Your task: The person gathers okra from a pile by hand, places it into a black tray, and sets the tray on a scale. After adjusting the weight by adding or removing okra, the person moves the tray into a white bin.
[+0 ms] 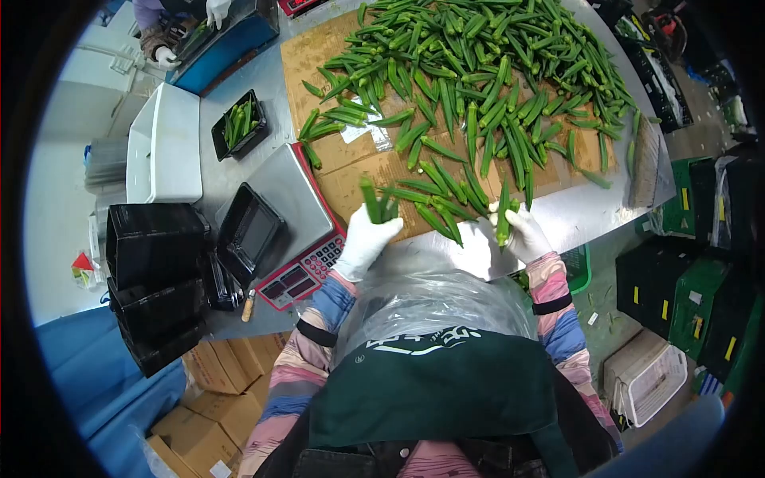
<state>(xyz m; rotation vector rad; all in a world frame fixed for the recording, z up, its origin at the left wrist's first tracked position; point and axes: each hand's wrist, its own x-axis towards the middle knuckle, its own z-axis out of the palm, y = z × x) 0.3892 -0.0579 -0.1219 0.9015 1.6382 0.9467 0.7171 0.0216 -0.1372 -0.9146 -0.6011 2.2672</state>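
Observation:
My left hand [365,245], in a white glove, is closed around a few green okra pods [371,199] that point up and away from me. At the table's near edge, my gloved right hand [527,237] grips okra [503,213] between thumb and fingers. Loose pods lie between the hands, and a large okra pile [486,48] spreads behind them on flattened cardboard [319,40]. Left of my left hand is a red-framed scale [307,195] with a keypad. An unfilled black tray [252,231] rests tilted against its side.
A black tray of okra [237,126] stands beyond the scale. At left are stacked black trays [151,247], a white bin [179,143] and a small wooden-handled tool [248,306]. Crates [653,287] stand on the floor at right. Another person's gloved hand [166,57] shows top left.

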